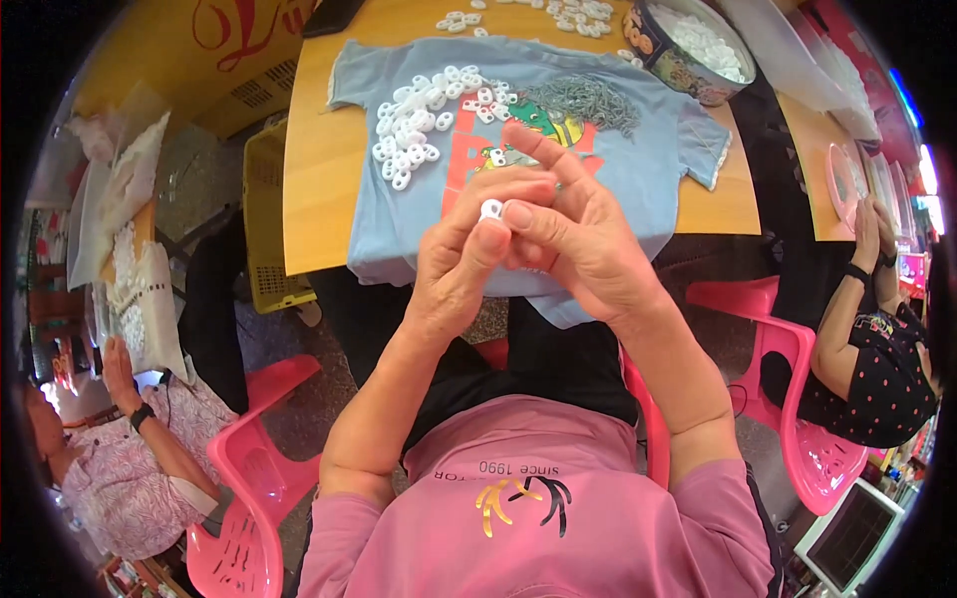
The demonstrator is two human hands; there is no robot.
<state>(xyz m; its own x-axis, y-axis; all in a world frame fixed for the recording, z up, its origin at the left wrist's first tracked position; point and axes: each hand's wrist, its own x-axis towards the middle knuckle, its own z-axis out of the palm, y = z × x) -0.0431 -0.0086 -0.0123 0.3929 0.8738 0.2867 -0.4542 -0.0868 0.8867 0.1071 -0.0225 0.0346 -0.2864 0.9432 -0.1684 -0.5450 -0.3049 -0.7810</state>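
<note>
Yellow plastic basket with holes | shiny pink plastic chair: below basket | person in pale patterned shirt: below basket, to its left | white-edged dark flat panel: far to basket's right, lower down

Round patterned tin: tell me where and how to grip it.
Grip the round patterned tin by opposite outer walls, coming from its exposed near side: the curve likely suits a two-sided hold, and the open top, heaped with white plastic pieces, should stay level.
</note>
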